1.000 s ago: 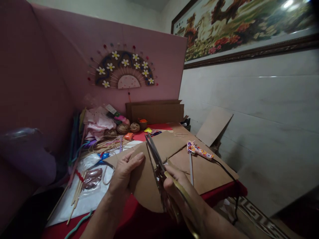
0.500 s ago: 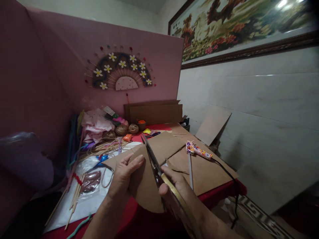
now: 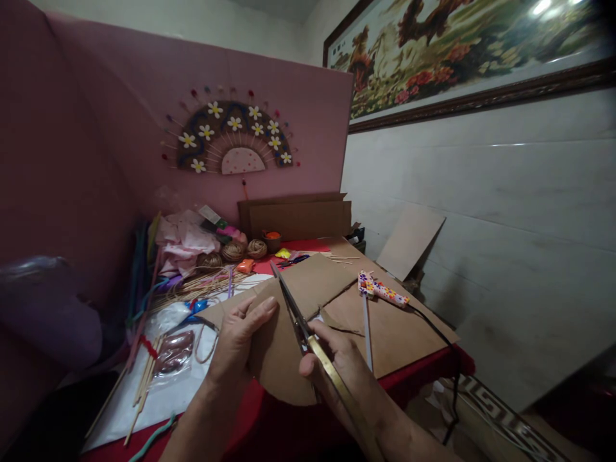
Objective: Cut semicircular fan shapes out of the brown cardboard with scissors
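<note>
My left hand (image 3: 238,340) grips a brown cardboard piece (image 3: 276,359) with a curved lower edge, thumb lying on top. My right hand (image 3: 337,369) is closed round the gold handles of a pair of scissors (image 3: 293,308). The blades point away from me and sit in the cardboard along a straight cut. More flat cardboard sheets (image 3: 385,321) lie under and to the right on the red table (image 3: 433,369).
A patterned glue gun (image 3: 382,292) with a black cord rests on the cardboard at right. Sticks, twine balls (image 3: 245,249), pink cloth and plastic bags crowd the left and back. A pink board with a flowered fan (image 3: 231,144) stands behind. A white wall is at right.
The scissor blades have closed and slid further along the cut. My right hand has moved slightly left and up with them. The left hand still holds the cardboard.
</note>
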Action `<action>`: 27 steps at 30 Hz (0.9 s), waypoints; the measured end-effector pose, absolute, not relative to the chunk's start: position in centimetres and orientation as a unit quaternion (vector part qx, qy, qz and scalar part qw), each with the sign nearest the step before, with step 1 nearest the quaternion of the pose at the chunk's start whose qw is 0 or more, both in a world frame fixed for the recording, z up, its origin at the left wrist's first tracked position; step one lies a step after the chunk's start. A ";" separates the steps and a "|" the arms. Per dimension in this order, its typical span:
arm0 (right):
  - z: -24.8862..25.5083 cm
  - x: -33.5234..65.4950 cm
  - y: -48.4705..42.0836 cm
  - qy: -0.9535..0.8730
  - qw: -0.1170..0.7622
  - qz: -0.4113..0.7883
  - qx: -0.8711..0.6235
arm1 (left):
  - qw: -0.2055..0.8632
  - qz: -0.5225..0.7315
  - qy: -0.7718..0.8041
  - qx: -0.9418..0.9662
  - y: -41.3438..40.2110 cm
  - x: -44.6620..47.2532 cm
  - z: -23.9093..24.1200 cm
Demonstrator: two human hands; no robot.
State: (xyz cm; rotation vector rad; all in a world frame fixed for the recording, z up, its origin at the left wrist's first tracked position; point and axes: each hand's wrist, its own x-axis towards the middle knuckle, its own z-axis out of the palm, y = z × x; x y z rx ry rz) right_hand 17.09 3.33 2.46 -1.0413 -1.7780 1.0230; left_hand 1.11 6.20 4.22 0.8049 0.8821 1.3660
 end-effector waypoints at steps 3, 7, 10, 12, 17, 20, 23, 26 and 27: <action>2.2 16.9 3.4 -0.703 0.417 0.403 -0.412 | 0.615 0.597 0.384 0.344 6.2 1.1 4.1; 1.9 16.6 3.4 -0.689 0.431 0.420 -0.404 | 0.613 0.599 0.386 0.342 6.3 1.1 4.2; 1.7 16.1 3.3 -0.665 0.454 0.454 -0.380 | 0.616 0.598 0.382 0.343 6.3 1.1 4.3; 1.7 15.8 3.3 -0.634 0.465 0.497 -0.366 | 0.618 0.598 0.380 0.342 6.3 1.1 4.4; 2.1 15.3 3.0 -0.575 0.489 0.557 -0.346 | 0.635 0.604 0.353 0.329 6.0 1.1 4.5; 2.7 15.3 2.6 -0.531 0.521 0.560 -0.365 | 0.663 0.609 0.309 0.307 5.7 0.8 4.6; 3.1 15.6 2.1 -0.520 0.517 0.560 -0.387 | 0.685 0.608 0.265 0.302 5.6 0.5 4.5; 3.1 15.9 1.9 -0.523 0.499 0.572 -0.389 | 0.689 0.603 0.248 0.317 5.7 0.5 4.2; 2.9 15.9 1.9 -0.523 0.498 0.573 -0.388 | 0.688 0.597 0.251 0.328 5.7 0.6 4.1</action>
